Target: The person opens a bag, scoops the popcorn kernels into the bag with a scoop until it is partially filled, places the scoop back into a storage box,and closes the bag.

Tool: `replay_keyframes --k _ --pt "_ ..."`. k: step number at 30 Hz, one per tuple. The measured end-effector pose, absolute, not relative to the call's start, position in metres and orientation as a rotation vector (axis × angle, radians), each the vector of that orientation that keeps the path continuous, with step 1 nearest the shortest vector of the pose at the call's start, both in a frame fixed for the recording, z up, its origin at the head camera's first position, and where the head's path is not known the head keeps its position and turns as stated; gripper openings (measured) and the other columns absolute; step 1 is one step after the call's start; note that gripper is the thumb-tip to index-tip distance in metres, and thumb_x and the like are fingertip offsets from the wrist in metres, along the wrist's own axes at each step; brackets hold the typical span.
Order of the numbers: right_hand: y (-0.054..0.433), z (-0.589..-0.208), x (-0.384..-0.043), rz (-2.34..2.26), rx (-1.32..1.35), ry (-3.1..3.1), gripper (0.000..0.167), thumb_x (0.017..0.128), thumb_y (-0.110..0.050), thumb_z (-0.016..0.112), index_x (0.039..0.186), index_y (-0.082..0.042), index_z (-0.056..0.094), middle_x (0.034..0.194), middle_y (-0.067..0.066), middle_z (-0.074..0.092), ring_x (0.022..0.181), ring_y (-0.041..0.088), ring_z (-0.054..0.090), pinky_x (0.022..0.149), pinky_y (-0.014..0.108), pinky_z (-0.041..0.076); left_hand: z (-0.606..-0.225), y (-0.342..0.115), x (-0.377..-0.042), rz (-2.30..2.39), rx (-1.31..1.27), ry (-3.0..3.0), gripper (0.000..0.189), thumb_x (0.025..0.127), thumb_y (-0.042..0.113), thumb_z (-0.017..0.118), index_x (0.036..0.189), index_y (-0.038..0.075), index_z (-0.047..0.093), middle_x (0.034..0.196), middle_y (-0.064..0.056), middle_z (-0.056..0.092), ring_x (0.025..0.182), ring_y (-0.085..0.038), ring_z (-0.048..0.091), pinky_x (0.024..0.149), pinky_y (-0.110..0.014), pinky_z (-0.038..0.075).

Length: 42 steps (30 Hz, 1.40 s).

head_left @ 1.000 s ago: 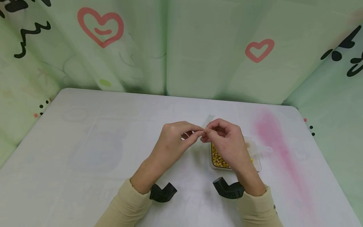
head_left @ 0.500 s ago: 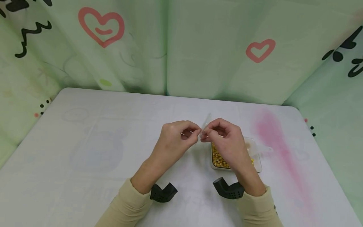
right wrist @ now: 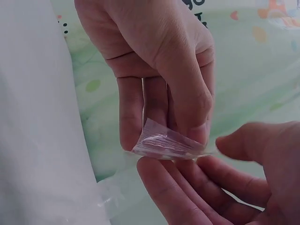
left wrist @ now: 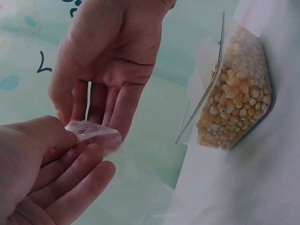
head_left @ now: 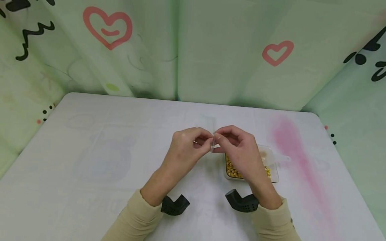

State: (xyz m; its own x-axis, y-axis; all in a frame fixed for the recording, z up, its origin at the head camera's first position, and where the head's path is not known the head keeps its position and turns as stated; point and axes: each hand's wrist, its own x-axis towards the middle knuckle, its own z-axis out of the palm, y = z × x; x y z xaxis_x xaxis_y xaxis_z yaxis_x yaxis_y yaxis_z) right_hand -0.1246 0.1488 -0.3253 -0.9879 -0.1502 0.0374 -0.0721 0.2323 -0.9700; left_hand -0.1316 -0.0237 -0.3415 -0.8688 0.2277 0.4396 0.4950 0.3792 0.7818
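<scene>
Between both hands, above the table, is a thin clear plastic bag (right wrist: 161, 140) with a crinkled edge. My left hand (head_left: 191, 144) pinches that edge between thumb and fingers. From the other side my right hand (head_left: 239, 147) holds the same edge by its fingertips, the thumb (right wrist: 229, 145) slightly apart from the fingers in the right wrist view. Loose film from the bag rises beyond the fingertips in the head view. Under and beside the right hand stands a clear box (head_left: 235, 179) of yellow corn kernels (left wrist: 239, 89); the right forearm hides part of it.
A translucent white piece (head_left: 280, 158) sticks out past the right side of the box. The white-covered table (head_left: 105, 207) has a pink stain (head_left: 289, 140) at right. Green curtains (head_left: 211, 50) close off the back and sides.
The bag's film has swung from leaning right to nearly upright. The left fingertips drew back slightly, and the right fingers shifted their hold on the bag's edge. The box has not moved.
</scene>
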Motion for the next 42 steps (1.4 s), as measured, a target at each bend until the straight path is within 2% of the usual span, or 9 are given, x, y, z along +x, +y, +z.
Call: replay_keyframes --k 7,16,25,29,35,42 --pt "0.1486 -0.3241 -0.1251 -1.927 -0.218 2.423 0.02 0.097 -0.014 0.063 0.106 0.002 0.068 0.1 0.016 0.07 0.085 0.019 0.074 0.076 0.034 0.06 -0.3415 -0.024 -0.132 -1.521 -0.615 -2.387 0.008 0.087 0.003 0.069 0.089 0.008 0.074 0.086 0.0 0.074 0.076 -0.005 0.069 0.069 -0.014 0.054" --pt "0.1485 -0.3218 -0.1237 -1.822 -0.195 2.535 0.022 0.096 -0.02 0.065 0.105 -0.001 0.071 0.102 0.016 0.073 0.083 0.015 0.074 0.074 0.03 0.06 -0.3427 -0.0205 -0.1309 -1.47 -0.661 -2.385 0.004 0.088 0.004 0.07 0.089 0.006 0.073 0.087 -0.003 0.073 0.077 -0.009 0.07 0.069 -0.013 0.054" --pt "0.1498 -0.3224 -0.1239 -1.909 -0.203 2.471 0.02 0.096 -0.015 0.065 0.103 0.003 0.069 0.097 0.02 0.072 0.081 0.018 0.075 0.074 0.033 0.06 -0.3437 -0.0214 -0.1317 -1.545 -0.571 -2.424 0.006 0.089 0.005 0.066 0.09 0.01 0.07 0.086 0.0 0.072 0.078 -0.006 0.068 0.069 -0.017 0.056" --pt "0.1479 -0.3216 -0.1227 -1.838 -0.191 2.518 0.019 0.096 -0.015 0.065 0.104 0.001 0.07 0.098 0.017 0.073 0.081 0.017 0.075 0.073 0.031 0.06 -0.3453 -0.0207 -0.1323 -1.542 -0.547 -2.438 0.003 0.091 0.01 0.068 0.093 0.011 0.07 0.089 0.001 0.071 0.078 -0.006 0.068 0.069 -0.016 0.055" --pt "0.1461 -0.3222 -0.1223 -1.768 -0.197 2.602 0.014 0.095 -0.012 0.065 0.101 -0.002 0.073 0.096 0.014 0.075 0.078 0.018 0.076 0.073 0.028 0.06 -0.3452 -0.02 -0.1323 -1.494 -0.526 -2.449 0.011 0.09 0.012 0.071 0.101 0.009 0.072 0.092 0.0 0.073 0.08 -0.007 0.069 0.069 -0.015 0.055" --pt "0.1454 -0.324 -0.1217 -1.649 -0.251 2.747 0.01 0.093 -0.012 0.067 0.099 -0.008 0.075 0.093 0.009 0.076 0.072 0.011 0.074 0.07 0.026 0.059 -0.3427 -0.0191 -0.1309 -1.583 -0.508 -2.393 0.009 0.091 0.01 0.071 0.098 0.008 0.075 0.09 -0.001 0.075 0.074 -0.006 0.07 0.065 -0.015 0.055"
